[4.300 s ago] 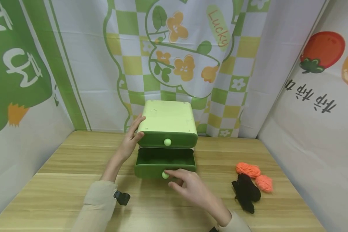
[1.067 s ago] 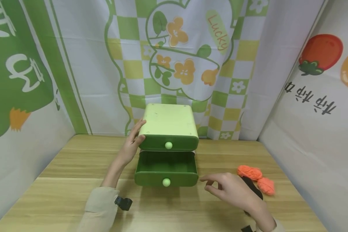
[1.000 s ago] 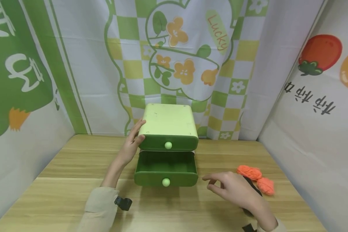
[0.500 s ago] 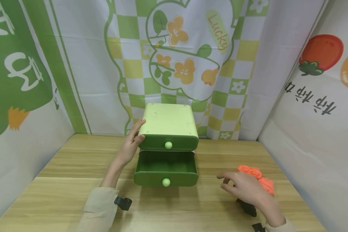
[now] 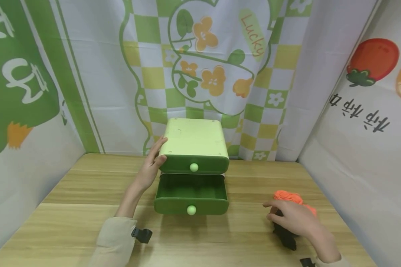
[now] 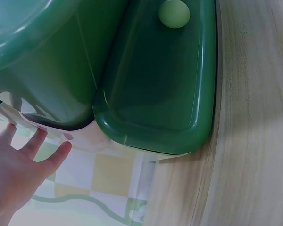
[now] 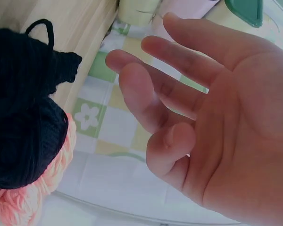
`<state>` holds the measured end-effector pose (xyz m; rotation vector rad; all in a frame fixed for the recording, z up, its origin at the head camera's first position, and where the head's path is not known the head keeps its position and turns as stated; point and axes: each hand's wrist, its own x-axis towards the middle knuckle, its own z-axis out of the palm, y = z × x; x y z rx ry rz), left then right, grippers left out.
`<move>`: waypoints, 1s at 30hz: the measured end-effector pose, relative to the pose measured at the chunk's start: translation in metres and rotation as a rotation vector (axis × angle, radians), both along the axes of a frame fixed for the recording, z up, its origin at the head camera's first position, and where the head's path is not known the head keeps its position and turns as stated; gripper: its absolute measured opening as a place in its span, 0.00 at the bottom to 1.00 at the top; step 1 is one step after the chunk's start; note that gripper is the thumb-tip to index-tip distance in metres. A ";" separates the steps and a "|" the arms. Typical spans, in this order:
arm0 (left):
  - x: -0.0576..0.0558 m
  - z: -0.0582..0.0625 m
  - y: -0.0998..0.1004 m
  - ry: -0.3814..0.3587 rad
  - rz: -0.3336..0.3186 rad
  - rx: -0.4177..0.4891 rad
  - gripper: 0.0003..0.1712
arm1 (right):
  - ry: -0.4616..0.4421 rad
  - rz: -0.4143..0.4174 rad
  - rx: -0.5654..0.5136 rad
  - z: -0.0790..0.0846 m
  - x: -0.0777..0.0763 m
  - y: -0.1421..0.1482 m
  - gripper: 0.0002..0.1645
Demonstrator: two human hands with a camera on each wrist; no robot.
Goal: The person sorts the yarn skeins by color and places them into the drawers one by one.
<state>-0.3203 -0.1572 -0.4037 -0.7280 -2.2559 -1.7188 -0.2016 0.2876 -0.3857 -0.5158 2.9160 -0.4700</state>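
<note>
Left hand (image 5: pixel 148 168), fingers extended, touches the drawer unit (image 5: pixel 195 139) at its left side (lower drawer (image 5: pixel 173 206) standing open); right hand (image 5: pixel 295 218), unclenched and empty, hovers near black yarn (image 5: pixel 285 237) at right.

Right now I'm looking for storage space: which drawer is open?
The middle drawer: it is pulled out so its inside shows, while the top drawer above and the bottom drawer below both sit closed.
</note>
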 end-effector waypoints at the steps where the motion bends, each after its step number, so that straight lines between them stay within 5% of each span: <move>1: 0.001 0.000 -0.001 -0.003 0.002 -0.001 0.35 | -0.004 -0.004 -0.003 0.000 0.000 0.000 0.23; 7: 0.006 0.002 -0.002 -0.025 0.009 -0.009 0.37 | -0.012 -0.015 -0.005 -0.001 -0.001 0.002 0.23; 14: 0.022 0.020 0.003 -0.035 0.017 -0.015 0.40 | -0.038 -0.012 -0.015 -0.007 -0.007 0.010 0.25; 21: 0.007 0.003 -0.003 -0.018 0.038 -0.011 0.35 | -0.107 -0.009 -0.062 -0.009 -0.010 0.013 0.26; 30: 0.004 -0.001 0.003 0.006 0.022 -0.005 0.36 | -0.111 -0.059 -0.011 -0.008 -0.008 0.020 0.28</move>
